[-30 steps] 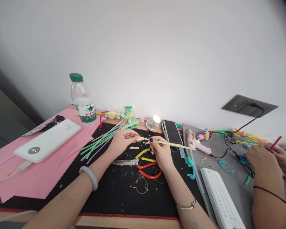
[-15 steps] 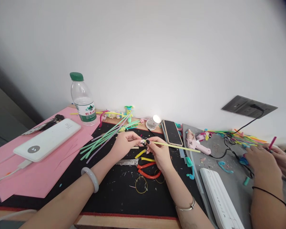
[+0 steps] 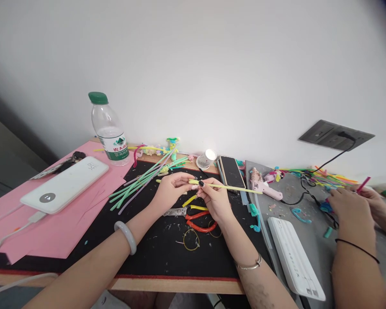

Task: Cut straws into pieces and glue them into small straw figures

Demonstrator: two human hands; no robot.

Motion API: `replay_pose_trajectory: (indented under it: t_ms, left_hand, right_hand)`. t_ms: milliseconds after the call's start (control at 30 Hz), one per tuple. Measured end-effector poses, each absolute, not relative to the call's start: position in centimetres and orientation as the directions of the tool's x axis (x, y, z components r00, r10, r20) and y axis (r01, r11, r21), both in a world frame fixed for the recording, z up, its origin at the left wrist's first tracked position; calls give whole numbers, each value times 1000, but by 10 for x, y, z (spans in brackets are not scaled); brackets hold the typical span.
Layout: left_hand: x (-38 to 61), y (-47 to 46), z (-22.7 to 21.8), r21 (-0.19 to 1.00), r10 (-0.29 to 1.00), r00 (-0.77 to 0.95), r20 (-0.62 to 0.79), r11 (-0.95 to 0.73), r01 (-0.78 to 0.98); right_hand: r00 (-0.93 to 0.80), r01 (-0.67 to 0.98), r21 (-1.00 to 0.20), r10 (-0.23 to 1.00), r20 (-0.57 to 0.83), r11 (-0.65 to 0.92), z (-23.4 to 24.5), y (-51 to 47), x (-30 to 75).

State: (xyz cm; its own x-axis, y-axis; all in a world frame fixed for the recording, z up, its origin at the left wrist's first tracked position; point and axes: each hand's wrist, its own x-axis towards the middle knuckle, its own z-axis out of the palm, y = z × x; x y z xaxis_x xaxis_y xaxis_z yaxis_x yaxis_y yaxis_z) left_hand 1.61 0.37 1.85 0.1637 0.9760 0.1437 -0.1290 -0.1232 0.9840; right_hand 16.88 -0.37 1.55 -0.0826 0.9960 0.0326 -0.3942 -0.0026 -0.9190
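Over a black mat (image 3: 154,257), my left hand (image 3: 170,191) and my right hand (image 3: 214,197) both pinch one thin yellow straw (image 3: 231,187). The left fingers hold its left end, the right fingers grip just beside them, and the rest of the straw runs out to the right. Below my hands lie scissors with orange handles (image 3: 196,221), short yellow straw pieces (image 3: 189,200) and a small wire ring (image 3: 191,239). A bundle of long green straws (image 3: 141,182) lies to the left of my left hand.
A water bottle (image 3: 108,131), a white power bank (image 3: 64,184) on pink paper (image 3: 51,231), a phone (image 3: 231,171), a small cup (image 3: 206,159) and a pink glue gun (image 3: 263,185) stand around. Another person's hands (image 3: 350,208) work with a pink straw at the right, near a white keyboard (image 3: 294,257).
My hands have drawn closer together on the yellow straw, the right hand sliding toward its left end. The view has shifted slightly downward.
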Motion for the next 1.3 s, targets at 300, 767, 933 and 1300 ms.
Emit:
replay_pose_trajectory:
  t_ms: [300, 767, 933, 1300]
  left_hand:
    - [14, 3, 20, 987, 982, 136, 134, -120, -105]
    - [23, -1, 17, 964, 984, 174, 29, 19, -264]
    - [32, -8, 13, 939, 989, 143, 28, 23, -344]
    - [28, -1, 15, 924, 1000, -8, -10, 6, -381]
  right_hand:
    - [-102, -413, -911, 994, 46, 0, 18, -5, 167]
    - [-61, -371, -928, 997, 51, 25, 16, -6, 162]
    - [-102, -389, -921, 993, 57, 12, 13, -9, 158]
    - [-86, -352, -935, 992, 88, 53, 18, -11, 158]
